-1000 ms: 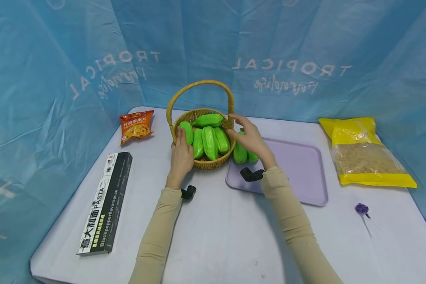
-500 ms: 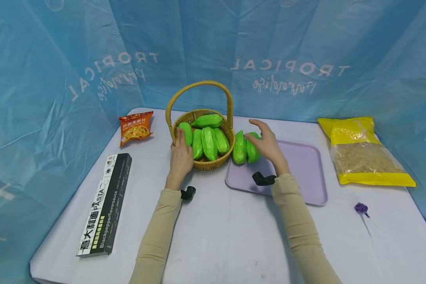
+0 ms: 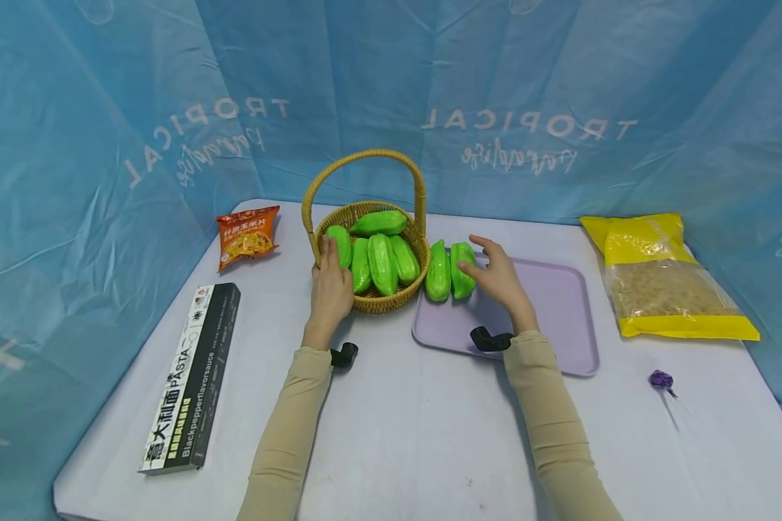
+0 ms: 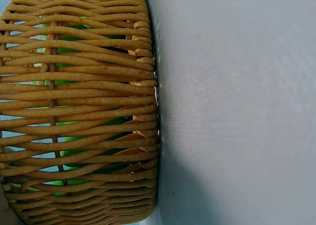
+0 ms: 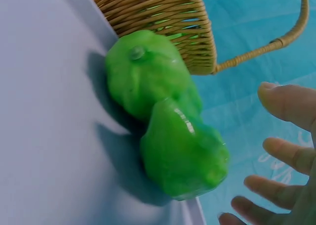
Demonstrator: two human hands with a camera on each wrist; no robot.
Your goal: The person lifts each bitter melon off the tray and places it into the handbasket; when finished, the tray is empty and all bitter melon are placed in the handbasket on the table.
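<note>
The left hand (image 3: pixel 330 284) lay flat-fingered against the near left wall of the basket (image 3: pixel 391 298) — apparently steadying it, gripping nothing. The right hand (image 3: pixel 500 281) hovered open, fingers spread, its thumb at or just short of the right one of two green gourds (image 3: pixel 461 269) — contact can't be judged. Both gourds lay side by side on the far left corner of the tray (image 3: pixel 560 340), just right of the basket, where more gourds (image 3: pixel 382 262) were packed.

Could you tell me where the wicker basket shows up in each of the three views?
Head: basket at centre, left hand resting on its side.
Left wrist: woven wall fills the left half.
Right wrist: top, behind two green fruits.
Shared landmark: the basket's woven wall.
</note>
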